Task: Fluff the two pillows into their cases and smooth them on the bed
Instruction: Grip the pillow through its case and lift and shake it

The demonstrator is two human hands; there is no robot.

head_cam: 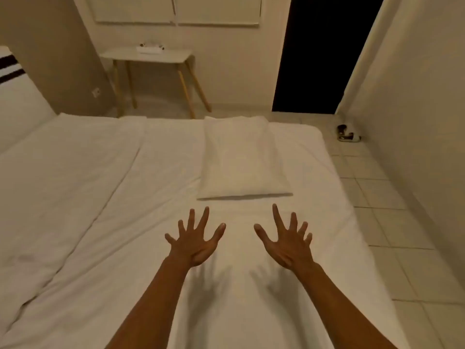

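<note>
Risk: left hand point(195, 244) and right hand point(286, 244), splayed and holding nothing, may drag the plump white fabric pillow point(242, 159), seemingly cased, askew on the white-sheeted bed point(75, 197).

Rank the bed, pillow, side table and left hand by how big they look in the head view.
1. bed
2. pillow
3. side table
4. left hand

The hand is nearest the camera, so it looks larger than it really is.
</note>
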